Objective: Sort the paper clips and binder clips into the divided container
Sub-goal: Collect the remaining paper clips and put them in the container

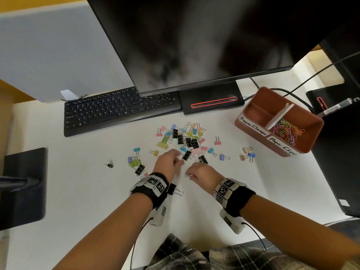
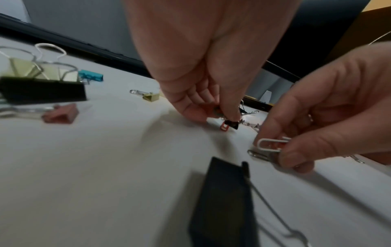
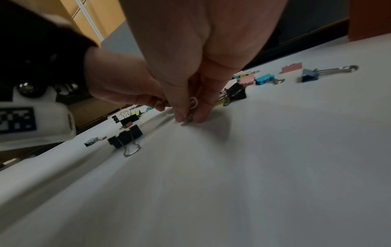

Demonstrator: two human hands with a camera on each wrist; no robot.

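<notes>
Several coloured and black binder clips (image 1: 185, 139) lie heaped mid-desk, with more strewn around. The brown divided container (image 1: 251, 124) stands at the right; its near compartment holds coloured paper clips (image 1: 286, 131), and its far compartment (image 1: 259, 112) looks empty. My left hand (image 1: 180, 161) (image 2: 220, 113) pinches a red paper clip (image 2: 224, 127) down at the desk, beside a small black binder clip. My right hand (image 1: 191, 175) (image 3: 188, 115) pinches a few paper clips (image 2: 268, 147), white, silver and red, just above the desk. A black binder clip (image 1: 172, 189) lies by my left wrist.
A black keyboard (image 1: 116, 110) and monitor (image 1: 194, 36) with its stand base (image 1: 210, 102) sit behind the pile. A dark flat object (image 1: 23, 184) lies at the left edge, and a black computer case (image 1: 341, 152) stands to the right of the container. Cables run behind the container.
</notes>
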